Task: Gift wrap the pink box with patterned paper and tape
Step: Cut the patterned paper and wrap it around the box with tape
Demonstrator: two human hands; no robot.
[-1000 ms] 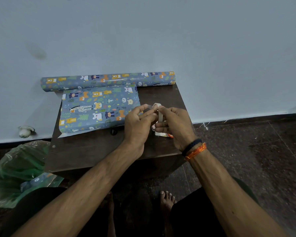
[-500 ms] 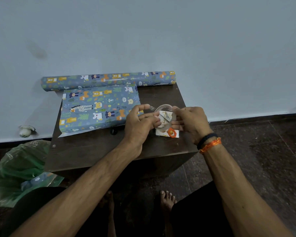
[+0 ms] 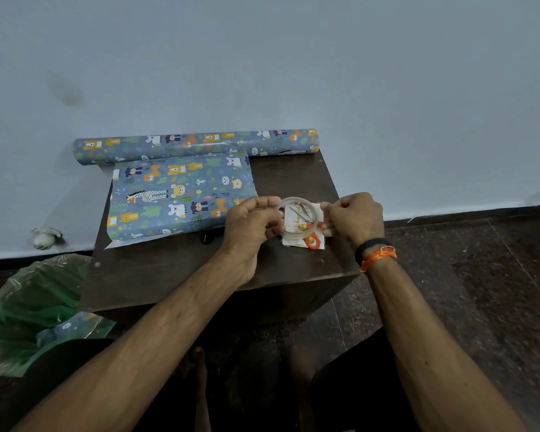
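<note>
A clear tape roll [image 3: 296, 201] hangs between my hands above the right part of the dark wooden table [image 3: 169, 269]. My left hand [image 3: 252, 220] grips its left side, and my right hand [image 3: 354, 217] pinches its right side or the tape end; which of the two I cannot tell. Through the ring I see orange-handled scissors [image 3: 312, 240] lying on a small white card [image 3: 293, 241]. A blue sheet of animal-patterned paper [image 3: 178, 198] lies spread at the table's back left, with the paper roll [image 3: 194, 144] behind it against the wall. No pink box shows.
A green plastic bag [image 3: 28, 313] with paper scraps sits on the floor at the left. A small white object [image 3: 46, 237] lies by the wall. My bare feet [image 3: 197, 363] are under the table's front edge. Dark stone floor [image 3: 465, 291] spreads to the right.
My right hand has moved right, away from my left hand, and the tape roll has turned from edge-on to face the camera, uncovering the scissors and card beneath.
</note>
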